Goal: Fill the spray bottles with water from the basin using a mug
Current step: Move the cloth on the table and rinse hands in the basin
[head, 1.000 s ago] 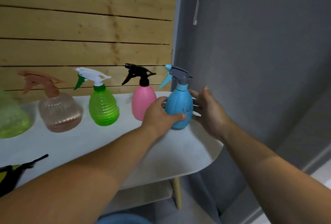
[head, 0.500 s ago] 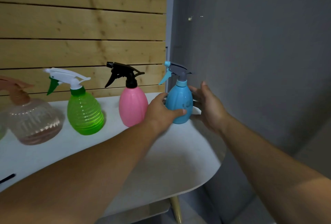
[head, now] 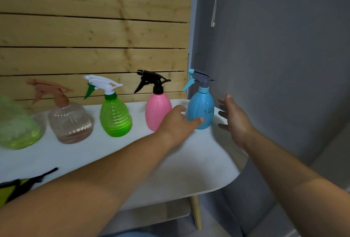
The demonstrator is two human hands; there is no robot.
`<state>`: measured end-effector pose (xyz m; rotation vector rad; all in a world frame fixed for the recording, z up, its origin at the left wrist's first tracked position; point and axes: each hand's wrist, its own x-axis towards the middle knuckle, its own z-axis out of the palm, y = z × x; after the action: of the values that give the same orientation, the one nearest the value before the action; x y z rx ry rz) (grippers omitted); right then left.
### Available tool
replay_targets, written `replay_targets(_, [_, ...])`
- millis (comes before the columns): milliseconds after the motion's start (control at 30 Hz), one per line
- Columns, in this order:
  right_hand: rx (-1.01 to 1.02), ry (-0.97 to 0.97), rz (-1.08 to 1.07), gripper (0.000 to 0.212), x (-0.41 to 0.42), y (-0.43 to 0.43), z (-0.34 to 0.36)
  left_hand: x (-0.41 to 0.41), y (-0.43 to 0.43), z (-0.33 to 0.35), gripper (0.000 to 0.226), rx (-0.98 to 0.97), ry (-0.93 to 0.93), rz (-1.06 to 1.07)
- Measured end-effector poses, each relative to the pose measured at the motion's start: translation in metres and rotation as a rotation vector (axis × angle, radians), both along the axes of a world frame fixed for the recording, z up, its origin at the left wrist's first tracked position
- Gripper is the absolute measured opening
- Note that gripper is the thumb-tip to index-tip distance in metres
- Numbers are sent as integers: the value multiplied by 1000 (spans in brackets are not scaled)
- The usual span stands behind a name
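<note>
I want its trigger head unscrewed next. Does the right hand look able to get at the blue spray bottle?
Probably yes. The right hand is open just right of the blue spray bottle, with nothing between them; the left hand is on its other side.

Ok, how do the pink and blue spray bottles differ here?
The pink bottle has a black trigger head; the blue bottle has a grey head with a light-blue trigger. The blue bottle stands between the left hand, whose thumb crosses its front, and the open right hand; the pink bottle stands to its left, outside them. Both are opaque, egg-shaped, upright on the white table, nozzles pointing left.
</note>
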<state>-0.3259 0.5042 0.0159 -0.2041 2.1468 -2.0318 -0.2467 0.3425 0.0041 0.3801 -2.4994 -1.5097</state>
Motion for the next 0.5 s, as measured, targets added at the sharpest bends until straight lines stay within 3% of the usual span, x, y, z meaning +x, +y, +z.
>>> replay_targets(67, [32, 58, -48, 49, 16, 5, -2, 36, -8, 5, 45, 31, 24, -8])
replay_targets(133, [113, 167, -74, 35, 36, 9, -5, 74, -24, 8, 36, 32, 57, 4])
replay_targets(233, [226, 306, -31, 31, 79, 4, -6, 139, -59, 12, 10, -50, 90, 51])
replay_targets(400, [433, 476, 282, 24, 164, -40, -10, 240, -132, 15, 10, -425, 3, 313])
replay_targets(467, [481, 552, 419, 17, 191, -64, -11, 267, -160, 13, 6, -617, -100, 359])
replay_targets(500, [516, 600, 499, 19, 202, -76, -11, 277, -171, 12, 16, -697, -193, 371])
